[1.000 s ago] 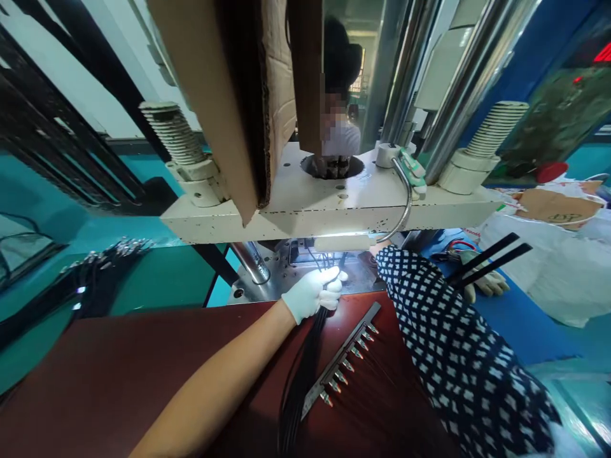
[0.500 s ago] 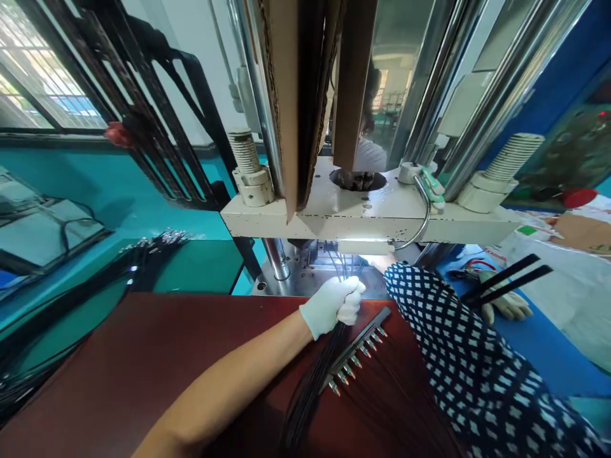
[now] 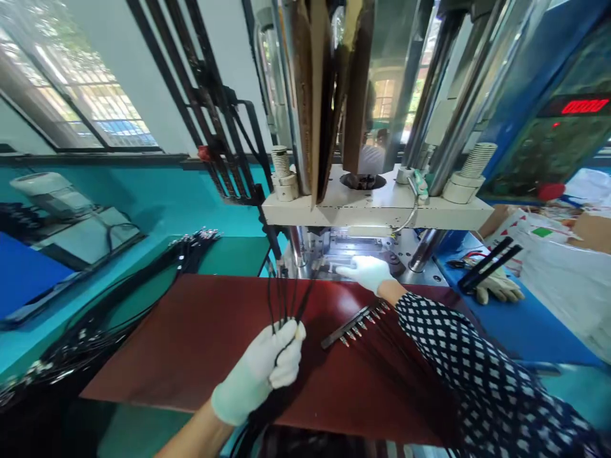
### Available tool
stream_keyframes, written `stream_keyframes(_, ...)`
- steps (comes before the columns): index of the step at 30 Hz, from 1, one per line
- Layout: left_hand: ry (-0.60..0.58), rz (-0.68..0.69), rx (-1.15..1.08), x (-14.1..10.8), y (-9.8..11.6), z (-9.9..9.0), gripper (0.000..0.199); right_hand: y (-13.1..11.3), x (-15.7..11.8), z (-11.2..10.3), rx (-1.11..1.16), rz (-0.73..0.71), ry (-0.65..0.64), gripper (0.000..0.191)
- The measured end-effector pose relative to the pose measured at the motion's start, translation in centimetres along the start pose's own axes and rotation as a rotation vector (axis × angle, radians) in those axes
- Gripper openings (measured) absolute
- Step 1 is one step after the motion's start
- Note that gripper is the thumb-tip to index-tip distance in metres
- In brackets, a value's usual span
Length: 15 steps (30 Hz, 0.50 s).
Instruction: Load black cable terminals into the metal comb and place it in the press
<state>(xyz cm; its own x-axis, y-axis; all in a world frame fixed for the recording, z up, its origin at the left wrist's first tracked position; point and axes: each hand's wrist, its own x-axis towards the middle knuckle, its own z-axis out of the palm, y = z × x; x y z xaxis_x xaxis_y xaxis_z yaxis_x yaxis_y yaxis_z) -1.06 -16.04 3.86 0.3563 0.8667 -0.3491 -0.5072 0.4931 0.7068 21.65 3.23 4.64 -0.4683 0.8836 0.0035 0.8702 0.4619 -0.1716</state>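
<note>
The white-gloved left hand [image 3: 267, 366] has its fingers closed around a bundle of thin black cables [image 3: 306, 299]; their ends stand up beyond those fingers, and their lengths trail below them, over the smooth dark-red surface [image 3: 214, 331]. The white-gloved right hand [image 3: 367, 272] points its index finger leftward, near the cable ends; whether its fingers hold anything, I cannot tell. Nearer the wearer than the right fingers, a narrow dark-grey bar with a row of metal-tipped connectors [image 3: 340, 334] lies slanted. Beyond both sets of fingers stands a chipped cream-white metal press plate [image 3: 429, 218].
</note>
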Motion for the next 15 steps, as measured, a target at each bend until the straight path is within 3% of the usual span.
stream_keyframes(3, 0.106, 0.139, 0.060, -0.6, 2.3, -3.9, 0.033, -0.1, -0.7, 1.0, -0.064, 0.048, 0.003, 0.045)
stream_keyframes(5, 0.197, 0.213, 0.195, -0.5, 4.5, -6.3, 0.032, 0.0, -1.0, 1.4, -0.084, 0.006, 0.028, 0.041)
stream_keyframes(9, 0.552, 0.336, 0.684, 0.2, 10.1, -9.7, 0.031, 0.1, -1.1, 2.1, -0.074, -0.109, 0.057, 0.032)
stream_keyframes(12, 0.712, 0.396, 0.869, 1.5, 13.6, -10.1, 0.030, 0.0, -0.7, 2.6, -0.021, -0.121, 0.054, 0.031)
stream_keyframes(15, 0.828, 0.507, 1.053, 4.1, 14.1, -8.1, 0.019, -0.2, -0.7, 1.9, 0.068, -0.122, 0.061, 0.026)
